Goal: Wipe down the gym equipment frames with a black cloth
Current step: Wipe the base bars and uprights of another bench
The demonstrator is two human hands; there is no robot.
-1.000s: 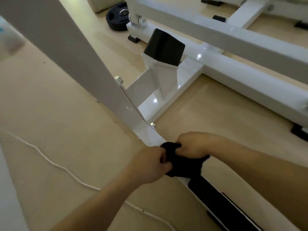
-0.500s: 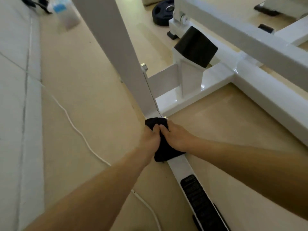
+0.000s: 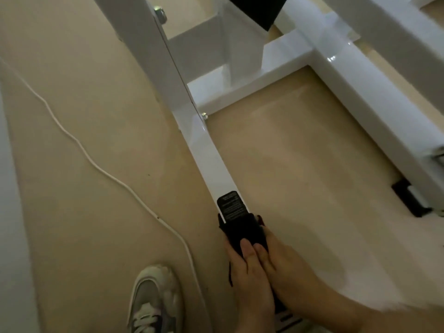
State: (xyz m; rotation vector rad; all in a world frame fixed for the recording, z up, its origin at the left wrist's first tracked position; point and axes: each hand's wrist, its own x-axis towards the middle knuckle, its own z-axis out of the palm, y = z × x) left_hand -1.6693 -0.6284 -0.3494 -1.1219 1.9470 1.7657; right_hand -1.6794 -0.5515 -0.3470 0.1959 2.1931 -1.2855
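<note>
Beige floor (image 3: 300,164); white frame (image 3: 211,159), label (image 3: 231,206) print illegible; left hand (image 3: 247,272), right hand (image 3: 286,267), grips around black cloth (image 3: 242,230).

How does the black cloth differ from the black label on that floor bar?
The black cloth is bunched and draped over the white floor bar; the black label lies flat on its top face. The cloth is plain; the label carries fine light print. The left hand and right hand grip the cloth; only the cloth's far edge meets the label. Both are black and sit on the same bar.
</note>
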